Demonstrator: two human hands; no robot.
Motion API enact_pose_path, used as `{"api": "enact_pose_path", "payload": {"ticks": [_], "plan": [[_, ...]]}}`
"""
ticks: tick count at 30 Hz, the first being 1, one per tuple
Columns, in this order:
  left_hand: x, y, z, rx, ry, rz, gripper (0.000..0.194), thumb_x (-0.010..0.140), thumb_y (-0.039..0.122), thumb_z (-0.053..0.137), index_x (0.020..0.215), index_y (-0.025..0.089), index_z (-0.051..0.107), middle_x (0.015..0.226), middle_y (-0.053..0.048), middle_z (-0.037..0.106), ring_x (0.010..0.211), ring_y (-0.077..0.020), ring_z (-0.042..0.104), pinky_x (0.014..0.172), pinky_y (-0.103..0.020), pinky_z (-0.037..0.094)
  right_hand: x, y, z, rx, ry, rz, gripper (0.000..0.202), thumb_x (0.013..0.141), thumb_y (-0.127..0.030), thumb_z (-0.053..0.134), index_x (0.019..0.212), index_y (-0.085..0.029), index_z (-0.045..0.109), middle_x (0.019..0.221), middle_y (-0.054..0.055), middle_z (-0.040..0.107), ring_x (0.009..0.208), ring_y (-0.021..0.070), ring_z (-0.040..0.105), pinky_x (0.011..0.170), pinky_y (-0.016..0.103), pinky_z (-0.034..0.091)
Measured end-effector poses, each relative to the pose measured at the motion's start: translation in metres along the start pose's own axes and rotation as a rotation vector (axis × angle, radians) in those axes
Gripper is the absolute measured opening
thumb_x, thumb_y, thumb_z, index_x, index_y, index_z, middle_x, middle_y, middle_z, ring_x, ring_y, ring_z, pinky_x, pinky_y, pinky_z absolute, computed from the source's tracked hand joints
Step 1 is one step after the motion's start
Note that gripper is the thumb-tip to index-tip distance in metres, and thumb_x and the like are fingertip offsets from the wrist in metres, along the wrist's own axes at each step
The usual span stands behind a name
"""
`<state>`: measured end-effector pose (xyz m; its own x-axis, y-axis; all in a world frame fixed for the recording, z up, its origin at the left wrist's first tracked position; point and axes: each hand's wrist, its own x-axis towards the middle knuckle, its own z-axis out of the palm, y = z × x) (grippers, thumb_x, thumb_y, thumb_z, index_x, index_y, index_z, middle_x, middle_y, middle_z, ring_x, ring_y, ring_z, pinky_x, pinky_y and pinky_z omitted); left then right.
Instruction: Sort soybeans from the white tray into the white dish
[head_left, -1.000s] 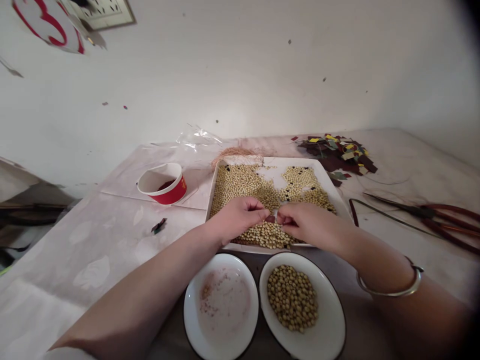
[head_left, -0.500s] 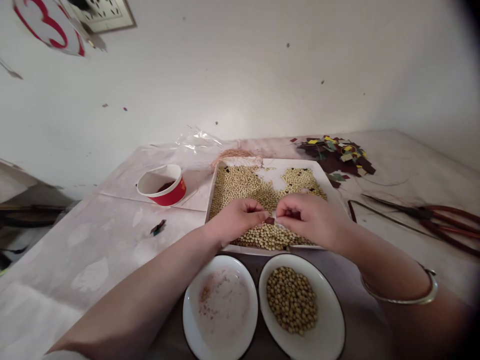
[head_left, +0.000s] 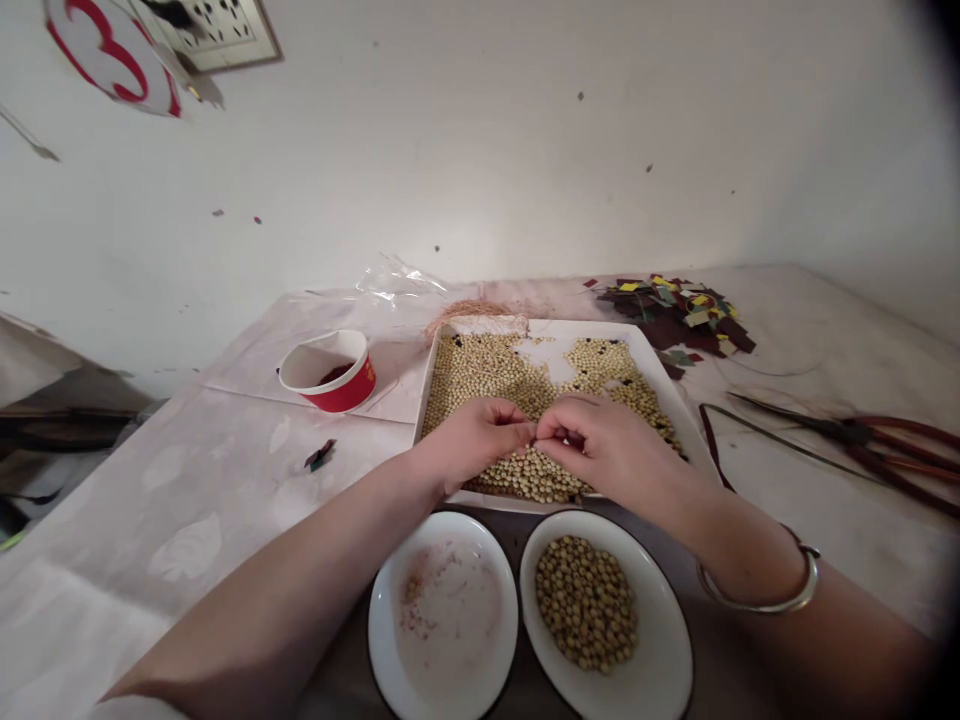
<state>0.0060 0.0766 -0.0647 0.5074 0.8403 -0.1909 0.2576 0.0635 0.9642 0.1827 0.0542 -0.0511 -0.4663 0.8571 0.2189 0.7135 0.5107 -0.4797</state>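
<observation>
My left hand (head_left: 481, 436) and my right hand (head_left: 592, 440) meet fingertip to fingertip over a white tray (head_left: 705, 455) of small pale round beads (head_left: 487, 372). Thumb and forefinger of the left are pinched together; the small dark-red flat piece seen there a moment ago is now hidden by the fingers. The right-hand fingers are pinched too, on something too small to make out. Just in front of the tray stand two white dark-rimmed bowls. The left bowl (head_left: 450, 655) has pinkish crumbs on its bottom, and the right bowl (head_left: 660, 640) holds larger brownish beads (head_left: 586, 603).
A red-and-white paper cup (head_left: 341, 393) with dark-red contents stands left of the tray. Dark scraps (head_left: 320, 456) lie before it. Behind are clear plastic (head_left: 397, 280) and a reddish fibre bundle (head_left: 474, 312). To the right are coloured scraps (head_left: 675, 310) and red-handled scissors (head_left: 862, 432).
My right hand has moved left until its fingertips meet those of my left hand. The dark-red piece between them has gone out of sight. The left hand has hardly moved.
</observation>
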Motion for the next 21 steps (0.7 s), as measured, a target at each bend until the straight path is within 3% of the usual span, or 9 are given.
{"api": "enact_pose_path", "payload": {"ticks": [9, 21], "plan": [[0.0004, -0.0007, -0.0003, -0.023, -0.003, 0.014, 0.026, 0.074, 0.038, 0.058, 0.070, 0.013, 0.057, 0.059, 0.004, 0.048, 0.047, -0.0048, 0.034, 0.046, -0.020, 0.023, -0.0011, -0.0005, 0.0002, -0.110, -0.011, -0.055, 0.009, 0.081, -0.018, 0.055, 0.072, -0.019, 0.057, 0.075, 0.002, 0.058, 0.069, 0.0144, 0.051, 0.061, 0.026, 0.036], [0.0001, 0.0003, 0.0004, -0.049, 0.010, -0.008, 0.028, 0.073, 0.041, 0.060, 0.071, 0.013, 0.057, 0.057, 0.005, 0.047, 0.047, -0.0047, 0.033, 0.045, -0.020, 0.022, 0.0010, 0.0013, -0.0036, -0.106, 0.012, -0.014, 0.011, 0.081, -0.019, 0.053, 0.071, -0.020, 0.057, 0.073, 0.002, 0.059, 0.069, 0.0150, 0.052, 0.062, 0.027, 0.036]]}}
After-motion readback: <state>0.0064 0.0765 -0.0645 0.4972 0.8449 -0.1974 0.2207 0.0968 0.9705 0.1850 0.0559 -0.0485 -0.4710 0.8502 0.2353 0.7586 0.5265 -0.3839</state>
